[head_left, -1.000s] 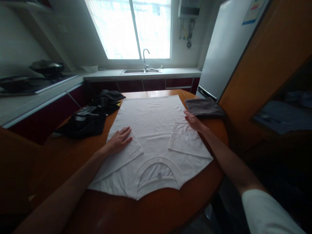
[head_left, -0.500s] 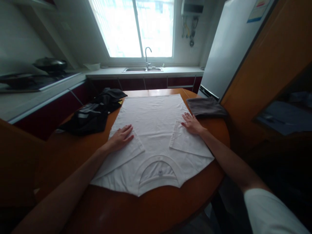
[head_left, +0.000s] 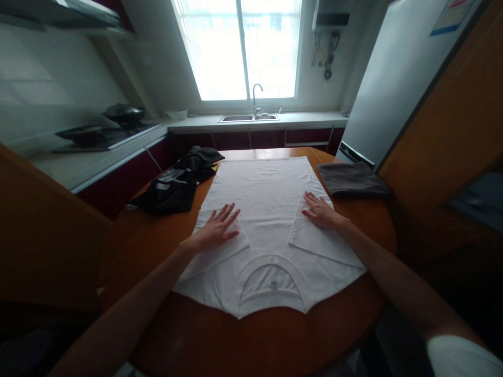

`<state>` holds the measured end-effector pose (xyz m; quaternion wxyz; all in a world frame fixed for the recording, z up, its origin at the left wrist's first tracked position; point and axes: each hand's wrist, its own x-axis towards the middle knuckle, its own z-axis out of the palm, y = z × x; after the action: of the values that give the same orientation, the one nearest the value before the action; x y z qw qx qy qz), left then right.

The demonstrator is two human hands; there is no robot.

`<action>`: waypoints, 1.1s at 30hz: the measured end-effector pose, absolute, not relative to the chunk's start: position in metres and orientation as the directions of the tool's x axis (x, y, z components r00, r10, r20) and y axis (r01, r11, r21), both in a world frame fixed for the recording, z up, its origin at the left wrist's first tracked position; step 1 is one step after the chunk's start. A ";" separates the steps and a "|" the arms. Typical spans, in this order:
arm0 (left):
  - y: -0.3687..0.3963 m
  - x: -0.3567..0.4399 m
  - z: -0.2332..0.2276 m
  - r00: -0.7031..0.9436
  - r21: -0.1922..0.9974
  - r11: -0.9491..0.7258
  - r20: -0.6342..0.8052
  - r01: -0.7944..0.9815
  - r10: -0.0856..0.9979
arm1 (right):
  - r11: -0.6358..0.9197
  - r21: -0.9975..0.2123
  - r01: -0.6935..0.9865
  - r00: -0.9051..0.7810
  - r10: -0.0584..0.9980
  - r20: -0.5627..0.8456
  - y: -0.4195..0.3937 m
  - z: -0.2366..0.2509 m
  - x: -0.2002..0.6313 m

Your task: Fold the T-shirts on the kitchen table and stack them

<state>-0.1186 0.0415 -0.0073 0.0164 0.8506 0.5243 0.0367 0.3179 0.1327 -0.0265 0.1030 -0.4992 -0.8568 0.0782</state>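
The step in hand looks like the smoothing of a white T-shirt (head_left: 267,209) that lies spread on the round wooden table (head_left: 165,251), with its collar toward the person and both sleeves already folded inward. The left hand (head_left: 218,229) lies flat and fully open, fingers spread, on the folded left sleeve; it grips nothing, it only presses the cloth. The right hand (head_left: 320,212) is also open and flat, palm down, on the upper edge of the folded right sleeve, and holds nothing. The shirt body stretches away in front of both hands. I judge that the next move calls for a pinch on the cloth edges under each hand, because open palms cannot lift the fabric. Beyond the left hand lies a heap of black clothing (head_left: 176,180), touching the shirt's edge. Just beyond the right hand is a folded grey cloth (head_left: 351,179), near the shirt.
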 end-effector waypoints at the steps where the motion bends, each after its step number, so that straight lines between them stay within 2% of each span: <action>1: 0.036 -0.116 -0.007 0.479 0.072 -0.479 0.028 0.875 0.878 | 0.494 -0.238 0.836 -0.481 0.869 0.113 0.133 -0.027 0.319; 6: 0.022 -0.109 -0.001 0.530 0.121 -0.518 -0.123 0.847 0.839 | 0.489 -0.240 0.839 -0.483 0.871 0.087 0.136 -0.031 0.322; 12: 0.016 -0.092 0.012 0.599 0.157 -0.597 0.037 0.787 0.800 | 0.494 -0.240 0.836 -0.482 0.869 0.110 0.138 -0.033 0.323; 16: 0.012 -0.085 0.008 0.626 0.174 -0.608 -0.084 0.775 0.775 | 0.509 -0.235 0.828 -0.504 0.859 0.085 0.138 -0.035 0.323; 19: 0.012 -0.086 0.004 0.623 0.179 -0.602 -0.097 0.778 0.776 | 0.495 -0.243 0.834 -0.480 0.869 0.120 0.140 -0.033 0.325; 22: 0.013 -0.087 0.003 0.631 0.181 -0.610 -0.084 0.771 0.772 | 0.435 -0.306 0.847 -0.374 0.896 0.241 0.146 -0.024 0.336; 26: 0.015 -0.088 0.000 0.635 0.166 -0.619 -0.073 0.768 0.769 | 0.383 -0.553 0.740 -0.095 0.873 0.478 0.153 -0.009 0.360; 29: 0.016 -0.088 0.001 0.640 0.151 -0.628 -0.050 0.763 0.767 | 0.363 -0.694 0.622 0.158 0.810 0.565 0.156 -0.005 0.373; 31: 0.011 -0.083 0.008 0.661 0.146 -0.652 -0.019 0.744 0.750 | 0.384 -0.721 0.578 0.219 0.777 0.590 0.157 -0.005 0.375; 33: -0.002 -0.072 0.020 0.703 0.152 -0.696 0.008 0.702 0.711 | 0.424 -0.717 0.554 0.187 0.776 0.603 0.157 -0.007 0.371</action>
<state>-0.0718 -0.0016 0.0196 0.0688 0.9203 0.3837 0.0331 0.3708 0.1572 -0.0068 0.5612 -0.5277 -0.6299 0.0988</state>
